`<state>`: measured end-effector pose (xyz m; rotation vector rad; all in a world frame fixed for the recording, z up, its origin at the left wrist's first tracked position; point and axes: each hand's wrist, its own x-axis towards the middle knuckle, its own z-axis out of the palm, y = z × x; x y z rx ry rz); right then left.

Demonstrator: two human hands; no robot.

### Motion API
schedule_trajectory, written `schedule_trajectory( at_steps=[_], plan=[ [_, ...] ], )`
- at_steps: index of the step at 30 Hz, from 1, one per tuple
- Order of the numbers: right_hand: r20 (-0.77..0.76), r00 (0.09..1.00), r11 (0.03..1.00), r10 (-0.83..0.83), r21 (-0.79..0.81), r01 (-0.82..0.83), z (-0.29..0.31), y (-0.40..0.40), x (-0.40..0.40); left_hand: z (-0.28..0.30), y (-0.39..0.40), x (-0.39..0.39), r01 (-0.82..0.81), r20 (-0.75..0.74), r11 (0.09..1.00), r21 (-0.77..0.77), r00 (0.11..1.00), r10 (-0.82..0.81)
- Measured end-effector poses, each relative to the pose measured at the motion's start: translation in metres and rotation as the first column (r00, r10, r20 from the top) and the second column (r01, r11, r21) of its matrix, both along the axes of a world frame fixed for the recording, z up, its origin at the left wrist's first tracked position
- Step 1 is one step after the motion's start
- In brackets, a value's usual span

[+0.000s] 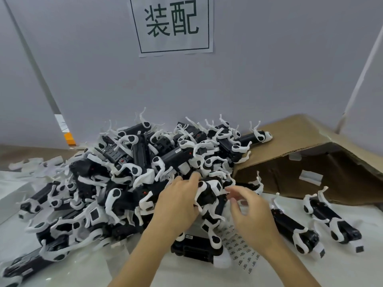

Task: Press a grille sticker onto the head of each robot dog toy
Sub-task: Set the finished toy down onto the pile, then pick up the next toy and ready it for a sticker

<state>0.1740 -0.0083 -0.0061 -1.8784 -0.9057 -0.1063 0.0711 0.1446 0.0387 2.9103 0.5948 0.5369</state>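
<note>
A big heap of black-and-white robot dog toys (145, 162) covers the middle of the table. My left hand (178, 201) grips one robot dog (209, 193) at the front of the heap; its white head with a dark grille sticker (218, 186) faces right. My right hand (250, 214) hovers just right of that head, fingers loosely spread, holding nothing that I can see. A sheet of small grille stickers (240, 247) lies on the table under my right hand, beside another dog lying flat (196, 248).
A flattened cardboard box (310, 162) leans at the right behind two separate dogs (335, 222), whose heads carry stickers. White paper scraps (37, 166) lie at the left. A grey partition with a printed sign (172, 25) closes the back.
</note>
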Motion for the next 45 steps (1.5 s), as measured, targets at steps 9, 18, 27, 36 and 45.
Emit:
schedule_trajectory(
  at_steps=[9, 18, 27, 36, 45],
  plan=[
    [-0.161, 0.985, 0.998, 0.055, 0.046, -0.048, 0.011, 0.002, -0.001, 0.02, -0.014, -0.004, 0.135, 0.347, 0.956, -0.262, 0.937, -0.037],
    [-0.354, 0.723, 0.802, 0.594, 0.336, -0.494, 0.03, -0.01, -0.007, 0.02, -0.026, 0.011, 0.509, 0.595, 0.373, -0.776, 0.787, 0.162],
    [-0.346, 0.903, 0.929, 0.254, 0.348, -0.128, 0.03, -0.015, -0.004, -0.008, -0.04, 0.009, 0.346, 0.445, 0.466, -0.814, 0.888, 0.118],
    [-0.376, 0.918, 0.953, 0.125, 0.303, -0.006, 0.023, -0.017, 0.002, -0.03, 0.003, -0.055, -0.165, 0.003, 0.967, -0.194, 0.986, 0.169],
    [-0.331, 0.929, 0.953, 0.166, 0.297, -0.064, 0.024, -0.01, -0.007, -0.053, 0.009, -0.059, -0.096, -0.457, 0.963, 0.251, 0.865, 0.206]
  ],
)
